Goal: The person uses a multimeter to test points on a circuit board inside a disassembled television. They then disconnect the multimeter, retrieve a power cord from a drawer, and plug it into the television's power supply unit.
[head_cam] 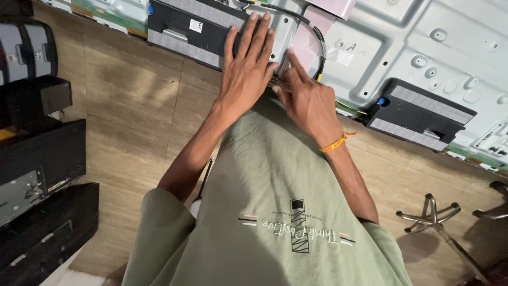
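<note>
The left hand (244,69) lies flat and open, palm down, with its 4 fingers spread and stretched forward over the edge of a black speaker box (193,32) and onto the pale metal back panel (423,37) of a large flat screen that lies face down. It grasps nothing; it only presses on the surface. Just beside it, touching at the thumb, the right hand (309,103) rests on the near rim of the same panel with the forefinger pointing forward along a pinkish flat ribbon cable (306,45); its other fingers curl under, and whether they pinch anything is hidden, so the grip cannot be told. A thin black wire (312,32) loops over the panel just past the fingertips. An orange wristband (335,143) circles the right wrist. A 2nd black speaker box (420,114) sits near the panel's edge, well to the right of the hands. The person wears a pale green shirt (275,212) that fills the lower middle of the view. A slim screwdriver with a white handle (200,193) lies on the wooden floor (132,106) beside the left forearm. Dark cases and devices (39,159) are stacked at the left, and a chrome chair base (431,214) stands at the lower right.
</note>
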